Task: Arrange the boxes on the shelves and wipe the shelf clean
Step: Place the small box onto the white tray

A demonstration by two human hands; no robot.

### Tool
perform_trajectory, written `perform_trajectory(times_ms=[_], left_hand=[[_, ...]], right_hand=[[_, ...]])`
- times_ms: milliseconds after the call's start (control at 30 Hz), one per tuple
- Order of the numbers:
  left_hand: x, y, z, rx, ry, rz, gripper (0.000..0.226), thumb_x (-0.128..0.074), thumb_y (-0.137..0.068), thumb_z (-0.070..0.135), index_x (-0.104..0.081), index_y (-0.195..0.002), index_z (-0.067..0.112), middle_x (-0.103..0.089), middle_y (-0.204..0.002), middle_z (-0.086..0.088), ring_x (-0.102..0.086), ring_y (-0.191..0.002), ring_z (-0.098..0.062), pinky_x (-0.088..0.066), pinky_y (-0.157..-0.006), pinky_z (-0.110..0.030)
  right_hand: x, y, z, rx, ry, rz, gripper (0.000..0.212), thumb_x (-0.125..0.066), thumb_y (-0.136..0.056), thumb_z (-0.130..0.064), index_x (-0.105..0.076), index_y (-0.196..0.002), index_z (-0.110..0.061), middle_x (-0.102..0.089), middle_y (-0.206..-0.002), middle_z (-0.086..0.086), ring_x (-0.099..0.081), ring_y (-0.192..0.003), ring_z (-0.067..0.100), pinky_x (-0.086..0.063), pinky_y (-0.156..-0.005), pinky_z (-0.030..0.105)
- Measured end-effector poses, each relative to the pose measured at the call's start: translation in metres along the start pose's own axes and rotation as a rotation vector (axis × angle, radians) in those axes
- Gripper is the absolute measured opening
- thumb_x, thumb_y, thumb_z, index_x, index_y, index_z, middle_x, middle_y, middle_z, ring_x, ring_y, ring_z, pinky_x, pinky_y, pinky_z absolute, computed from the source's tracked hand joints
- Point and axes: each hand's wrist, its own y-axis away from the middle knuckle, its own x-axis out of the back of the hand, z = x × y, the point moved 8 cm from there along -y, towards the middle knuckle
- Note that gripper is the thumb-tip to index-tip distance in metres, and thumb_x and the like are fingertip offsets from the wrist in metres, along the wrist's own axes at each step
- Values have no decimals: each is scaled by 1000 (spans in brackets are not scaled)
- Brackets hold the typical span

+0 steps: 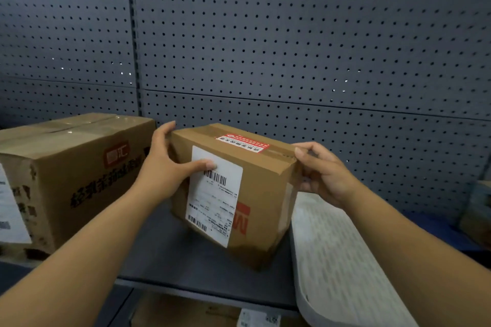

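A small brown cardboard box (pixel 255 194) with a white shipping label and a red sticker on top stands on the grey shelf (pixel 186 263), turned at an angle. My left hand (pixel 170 167) grips its left upper corner, thumb across the label. Its right upper edge is held by my right hand (pixel 324 172). A larger brown box (pixel 71 175) with dark printed characters sits on the shelf to the left, a hand's width from the small box.
A white padded mailer (pixel 340 260) lies flat on the shelf right of the small box, overhanging the front edge. Grey pegboard (pixel 292 48) backs the shelf. Another box edge (pixel 478 210) shows at far right. More cardboard (pixel 186 310) sits on the shelf below.
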Motion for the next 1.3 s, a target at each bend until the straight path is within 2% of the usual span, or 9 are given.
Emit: perform_trajectory(times_ms=[133,267,333,467,600,733,933,1100,1300], left_hand=[[-25,-1,21,-3,77,41,102,-83,-62,31,-20,-143,32,-34,-149,-1,-37,-134,-22,-37,-106,-46],[-69,5,42,-56,-12,-26,68,-64,-81,46,-38,-140,26,-42,-141,4,-48,-119,-15,-43,-98,-39],[-94,11,54,-100,-17,-67,55,-52,-90,44,-44,-138,19,-50,-133,6,-54,-110,-9,-44,-96,-33],[-141,19,59,-10,13,-188,61,-39,-87,63,-46,-137,28,-54,-138,-2,-54,-122,-24,-44,-101,-49],[-182,34,82,-36,17,-223,43,-28,-93,50,-61,-102,25,-68,-101,-3,-63,-95,-24,-52,-88,-48],[-211,47,93,-29,53,-227,43,-25,-97,41,-62,-86,21,-59,-71,-1,-53,-67,-21,-45,-62,-34],[-240,69,98,86,212,-213,35,-34,-98,39,-60,-108,18,-65,-93,0,-56,-74,-12,-44,-63,-28],[-260,88,94,200,405,-326,34,-45,-95,42,-61,-105,14,-68,-86,-2,-64,-74,-16,-51,-67,-29],[-270,99,84,200,448,-410,20,-48,-94,32,-66,-94,25,-72,-92,-2,-66,-82,-19,-50,-75,-30]], right_hand=[[28,20,-22,51,-39,152,56,-71,-61,-45,-61,-107,-14,-66,-84,-5,-60,-78,18,-52,-65,40],[54,42,-37,77,21,278,72,-75,-51,-55,-64,-112,-18,-67,-100,-2,-62,-91,22,-55,-65,38],[66,55,-46,85,51,332,61,-75,-60,-51,-65,-112,-20,-67,-101,-3,-62,-93,21,-55,-68,39],[96,81,-55,70,76,429,44,-73,-75,-41,-66,-113,-20,-68,-100,-4,-62,-88,15,-53,-63,33],[122,103,-55,27,77,459,46,-77,-71,-41,-67,-108,-17,-71,-94,-2,-68,-77,12,-57,-57,33],[142,121,-49,23,85,509,56,-81,-65,-43,-62,-111,-16,-70,-101,2,-69,-84,17,-54,-61,30],[156,137,-35,4,90,543,56,-83,-66,-37,-53,-107,-15,-65,-100,1,-67,-87,17,-56,-67,31],[164,142,-17,-28,72,560,52,-85,-66,-33,-52,-102,-15,-65,-94,1,-68,-82,16,-55,-63,28],[162,145,-1,-59,33,563,53,-85,-66,-29,-50,-102,-11,-65,-94,5,-69,-82,19,-60,-71,35]])
